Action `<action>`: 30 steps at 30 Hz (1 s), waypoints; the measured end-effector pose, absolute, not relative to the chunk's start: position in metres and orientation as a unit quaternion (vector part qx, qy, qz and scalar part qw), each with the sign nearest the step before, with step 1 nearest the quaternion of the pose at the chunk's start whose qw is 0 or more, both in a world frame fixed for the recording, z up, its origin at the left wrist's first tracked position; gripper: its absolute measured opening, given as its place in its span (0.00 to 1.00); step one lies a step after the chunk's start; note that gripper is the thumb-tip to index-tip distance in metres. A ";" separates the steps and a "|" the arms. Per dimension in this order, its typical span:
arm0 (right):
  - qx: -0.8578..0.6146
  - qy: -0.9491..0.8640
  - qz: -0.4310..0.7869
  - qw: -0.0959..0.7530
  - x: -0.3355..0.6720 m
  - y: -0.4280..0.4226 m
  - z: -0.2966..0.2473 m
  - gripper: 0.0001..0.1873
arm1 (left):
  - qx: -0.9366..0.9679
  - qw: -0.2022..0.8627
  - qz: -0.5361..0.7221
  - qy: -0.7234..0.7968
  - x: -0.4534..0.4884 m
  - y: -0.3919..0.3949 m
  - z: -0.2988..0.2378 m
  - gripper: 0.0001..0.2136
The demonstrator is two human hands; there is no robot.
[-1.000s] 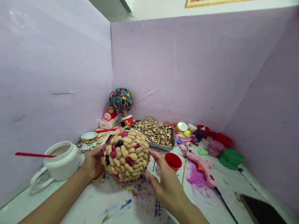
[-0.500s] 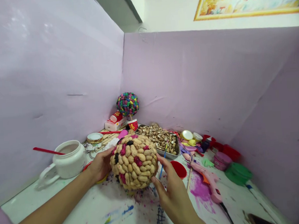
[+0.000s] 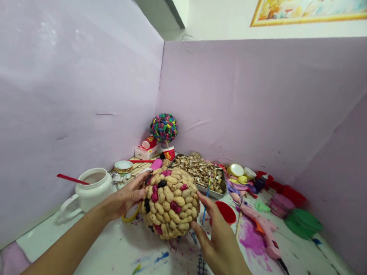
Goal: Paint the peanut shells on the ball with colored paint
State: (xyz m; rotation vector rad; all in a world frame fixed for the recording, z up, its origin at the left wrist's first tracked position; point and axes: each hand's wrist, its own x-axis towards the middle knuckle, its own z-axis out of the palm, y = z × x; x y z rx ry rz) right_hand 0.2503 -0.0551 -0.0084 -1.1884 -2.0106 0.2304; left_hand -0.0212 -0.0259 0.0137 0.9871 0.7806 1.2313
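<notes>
A ball covered in peanuts in their shells (image 3: 172, 205) is between my two hands, just above the white table. Most shells are bare tan; a few are painted magenta or black. My left hand (image 3: 129, 198) grips the ball's left side, thumb against the shells and fingers partly hidden behind it. On the right side, my right hand (image 3: 217, 231) presses its thumb and index finger to the shells. A thin blue-handled paintbrush (image 3: 204, 214) slants by the right index finger; whether the hand holds it I cannot tell. Beside that hand is a red cup (image 3: 226, 212).
A white mug (image 3: 95, 194) with a red stick stands left. Behind the ball lies a metal tray of shells (image 3: 224, 185); a multicoloured ball (image 3: 164, 127) stands in a red cup. At right are a pink glue gun (image 3: 265, 232), a green container (image 3: 302, 223) and purple paint stains.
My left hand has shifted its hold up along the ball's left side, with the thumb now showing on the shells. The ball has tilted slightly. The whole view has shifted a little.
</notes>
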 end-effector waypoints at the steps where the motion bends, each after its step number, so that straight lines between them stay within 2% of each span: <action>1: -0.464 -0.794 0.088 0.383 0.250 -0.055 -0.008 0.26 | 0.441 0.629 0.543 0.340 -0.021 -0.028 0.015 0.33; 7: -0.452 -0.807 0.061 0.376 0.250 -0.056 -0.013 0.27 | 0.488 0.572 0.552 0.362 -0.017 -0.039 0.022 0.39; 15: -0.447 -0.783 0.045 0.431 0.238 -0.057 -0.025 0.26 | 0.538 0.578 0.481 0.380 -0.010 -0.047 0.030 0.50; 21: -0.452 -0.763 0.081 0.455 0.236 -0.057 -0.031 0.25 | 0.520 0.564 0.500 0.401 -0.008 -0.041 0.032 0.45; 26: -0.418 -0.785 0.012 0.457 0.238 -0.060 -0.017 0.25 | 0.491 0.584 0.549 0.341 -0.006 -0.032 0.025 0.42; 30: -0.419 -0.787 -0.029 0.452 0.243 -0.057 0.000 0.21 | 0.470 0.603 0.561 0.317 -0.004 -0.024 0.014 0.42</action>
